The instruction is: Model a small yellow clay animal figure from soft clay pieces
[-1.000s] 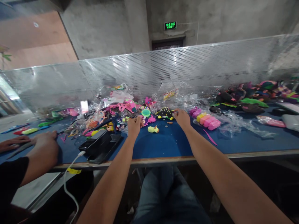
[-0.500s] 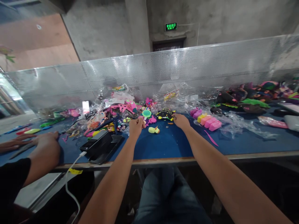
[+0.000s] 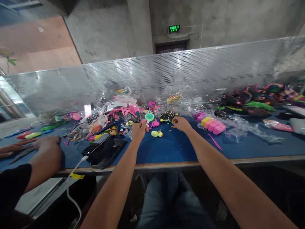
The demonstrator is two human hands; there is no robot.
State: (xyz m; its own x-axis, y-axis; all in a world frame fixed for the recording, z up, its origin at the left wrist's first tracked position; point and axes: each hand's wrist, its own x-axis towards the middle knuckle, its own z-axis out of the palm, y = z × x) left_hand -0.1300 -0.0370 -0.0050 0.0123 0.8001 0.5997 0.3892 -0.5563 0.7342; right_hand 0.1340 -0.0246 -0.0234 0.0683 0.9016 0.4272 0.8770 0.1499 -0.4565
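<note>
My left hand [image 3: 139,129] is closed in a pinch above the blue table mat [image 3: 164,152]; whatever it holds is hidden or too small to make out. My right hand [image 3: 182,124] is also closed, its fingertips at the right edge of a black clay figure with yellow dots [image 3: 167,115]. I cannot tell what is between them. Just below those fingertips lies a small orange piece [image 3: 173,127]. Between my hands rests a pale yellow clay piece [image 3: 156,134] with an orange-brown end. A green and pink clay figure [image 3: 149,116] lies beyond my left hand.
Left of my arm stands a black device [image 3: 101,148] with a white cable [image 3: 71,194]. A co-worker's hand [image 3: 49,143] rests at far left. Pink and yellow clay blocks [image 3: 214,125], a pink tool [image 3: 215,142] and plastic wrap lie right. A perforated metal screen [image 3: 143,71] stands behind.
My right hand has shifted slightly to the left along the black figure's edge, nearer the small orange piece. My left hand has stayed almost still.
</note>
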